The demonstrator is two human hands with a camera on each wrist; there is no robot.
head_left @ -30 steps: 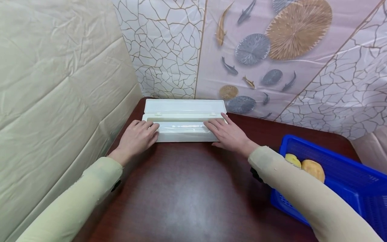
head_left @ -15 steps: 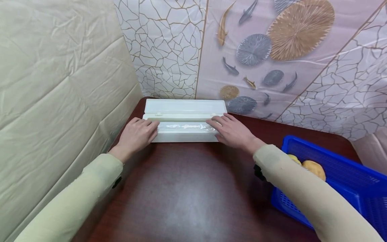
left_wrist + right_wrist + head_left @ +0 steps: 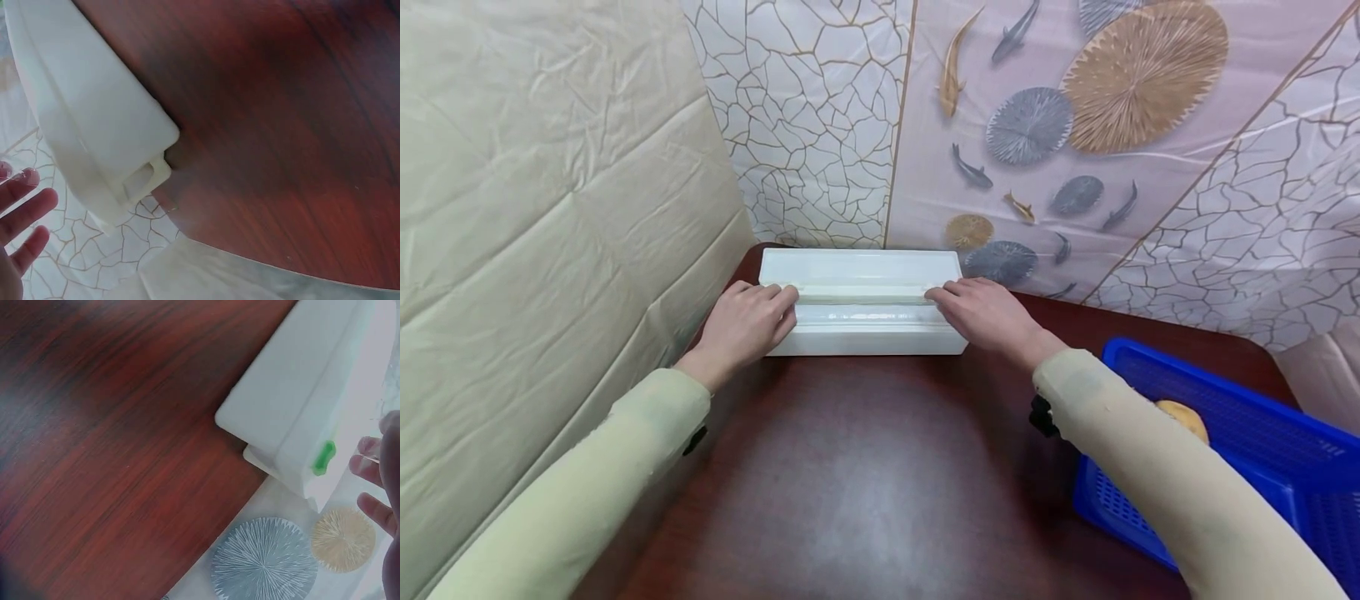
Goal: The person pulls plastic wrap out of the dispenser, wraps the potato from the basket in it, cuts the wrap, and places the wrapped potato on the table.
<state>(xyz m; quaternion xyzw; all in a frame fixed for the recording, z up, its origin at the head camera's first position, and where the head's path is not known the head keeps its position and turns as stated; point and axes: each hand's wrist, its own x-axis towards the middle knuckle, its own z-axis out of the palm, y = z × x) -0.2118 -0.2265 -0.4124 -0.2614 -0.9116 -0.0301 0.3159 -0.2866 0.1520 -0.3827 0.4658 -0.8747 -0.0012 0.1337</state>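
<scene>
A long white cling film dispenser point(image 3: 865, 343) lies at the back of the dark wooden table, its lid point(image 3: 861, 265) tipped back. Clear, shiny cling film point(image 3: 880, 314) stretches across it between the two hands. My left hand point(image 3: 747, 325) is over the dispenser's left end, and a sheer edge of film shows at its fingertips point(image 3: 26, 177) in the left wrist view. My right hand point(image 3: 988, 312) pinches the film over the right end. A green slider point(image 3: 324, 458) shows on the dispenser in the right wrist view. Both thumbs are partly hidden.
A blue plastic basket point(image 3: 1232, 375) stands at the right, beneath the right forearm, with a round yellow-orange item point(image 3: 1182, 417) in it. Behind the table hangs a patterned cloth point(image 3: 820, 125). A beige padded wall point(image 3: 565, 208) runs along the left.
Both hands have risen slightly and moved toward the back of the dispenser, the right hand also shifting right. The film between them looks smoother. The dispenser's front right corner now shows.
</scene>
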